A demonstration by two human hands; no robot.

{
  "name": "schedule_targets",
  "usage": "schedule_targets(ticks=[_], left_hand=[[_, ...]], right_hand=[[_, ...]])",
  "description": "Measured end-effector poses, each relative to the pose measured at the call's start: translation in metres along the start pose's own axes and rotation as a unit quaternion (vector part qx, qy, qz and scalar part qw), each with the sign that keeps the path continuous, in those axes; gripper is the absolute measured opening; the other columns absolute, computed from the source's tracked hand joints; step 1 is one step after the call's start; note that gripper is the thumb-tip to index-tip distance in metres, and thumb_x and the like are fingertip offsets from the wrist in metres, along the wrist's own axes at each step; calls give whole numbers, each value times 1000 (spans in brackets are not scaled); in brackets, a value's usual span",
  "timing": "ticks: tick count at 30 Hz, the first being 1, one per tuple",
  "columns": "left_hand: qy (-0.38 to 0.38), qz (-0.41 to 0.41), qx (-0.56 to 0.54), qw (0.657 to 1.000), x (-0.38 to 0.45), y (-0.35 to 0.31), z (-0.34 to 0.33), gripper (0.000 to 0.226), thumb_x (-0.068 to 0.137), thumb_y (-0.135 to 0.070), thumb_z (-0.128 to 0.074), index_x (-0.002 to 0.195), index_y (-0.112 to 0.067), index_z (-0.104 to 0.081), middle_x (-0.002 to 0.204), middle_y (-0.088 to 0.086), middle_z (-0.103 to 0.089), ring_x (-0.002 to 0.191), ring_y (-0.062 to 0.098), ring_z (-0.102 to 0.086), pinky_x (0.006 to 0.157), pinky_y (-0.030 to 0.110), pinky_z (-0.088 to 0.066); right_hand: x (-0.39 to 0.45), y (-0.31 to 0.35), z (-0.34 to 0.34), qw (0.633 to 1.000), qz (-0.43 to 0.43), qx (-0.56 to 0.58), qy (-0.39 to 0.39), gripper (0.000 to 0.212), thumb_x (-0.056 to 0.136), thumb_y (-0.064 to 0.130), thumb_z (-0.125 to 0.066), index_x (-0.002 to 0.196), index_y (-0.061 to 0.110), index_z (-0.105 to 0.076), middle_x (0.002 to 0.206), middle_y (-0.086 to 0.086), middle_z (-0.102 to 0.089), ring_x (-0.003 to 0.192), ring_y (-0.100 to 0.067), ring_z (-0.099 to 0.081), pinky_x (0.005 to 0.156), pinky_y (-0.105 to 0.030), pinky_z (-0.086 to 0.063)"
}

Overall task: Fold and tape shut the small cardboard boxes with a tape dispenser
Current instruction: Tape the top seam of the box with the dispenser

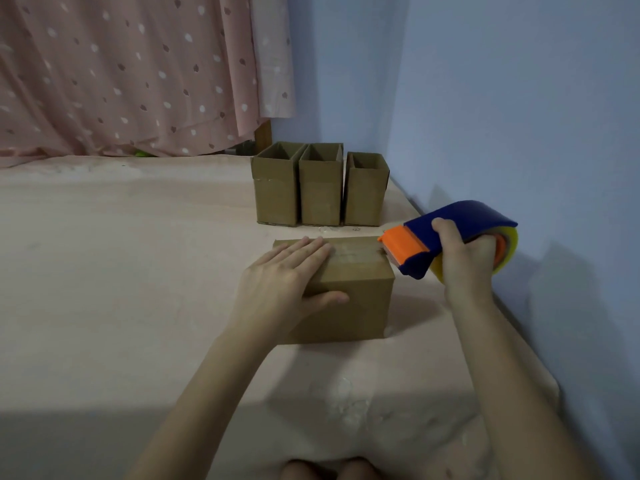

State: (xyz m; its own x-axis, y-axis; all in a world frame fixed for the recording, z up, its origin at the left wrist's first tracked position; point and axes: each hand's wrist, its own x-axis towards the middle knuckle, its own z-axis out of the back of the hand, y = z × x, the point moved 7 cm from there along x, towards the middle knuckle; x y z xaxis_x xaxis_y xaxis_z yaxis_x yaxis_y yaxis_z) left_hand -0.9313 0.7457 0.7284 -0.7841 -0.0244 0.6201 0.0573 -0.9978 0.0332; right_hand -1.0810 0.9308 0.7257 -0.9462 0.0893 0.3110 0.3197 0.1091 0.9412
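Here the left hand (282, 277) lies flat on the box (341, 289); the right hand (462, 258) grips the tape dispenser (420, 242). Pulling unevenly may tear the tape crooked.

Left hand (287, 275) flat, fingers straight, thumb spread, pressing down. Right hand (464, 258) raised, fingers curled in a grip. Both forearms extended forward.

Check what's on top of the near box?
On the near box: the left hand pressing flat, clear tape along the seam, dispenser at its right edge. Seam under the hand is hidden.
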Motion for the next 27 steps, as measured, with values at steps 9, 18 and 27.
schedule_targets(ticks=[9,18,27], left_hand=[[149,71,37,986,-8,31,22,86,73,-83,-36,142,-31,-39,150,-14,-36,140,8,-29,115,30,-18],[184,27,35,982,16,-14,-11,80,87,-71,-28,150,-23,-18,159,-2,-18,147,18,-13,118,35,-9],[170,19,42,984,11,-12,-10,84,84,-74,-23,152,-25,-16,160,-5,-13,147,15,-10,118,32,-7]], right_hand=[[-28,-5,-37,999,5,34,10,26,84,13,-67,103,18,-50,82,10,-61,72,-7,-62,52,-7,-46],[-29,-6,-35,999,13,37,11,30,84,17,-67,109,16,-49,88,7,-61,77,-9,-62,57,-10,-48],[-18,-7,-28,988,-73,133,-27,22,80,20,-70,87,29,-51,81,12,-64,77,-13,-65,65,-24,-53]])
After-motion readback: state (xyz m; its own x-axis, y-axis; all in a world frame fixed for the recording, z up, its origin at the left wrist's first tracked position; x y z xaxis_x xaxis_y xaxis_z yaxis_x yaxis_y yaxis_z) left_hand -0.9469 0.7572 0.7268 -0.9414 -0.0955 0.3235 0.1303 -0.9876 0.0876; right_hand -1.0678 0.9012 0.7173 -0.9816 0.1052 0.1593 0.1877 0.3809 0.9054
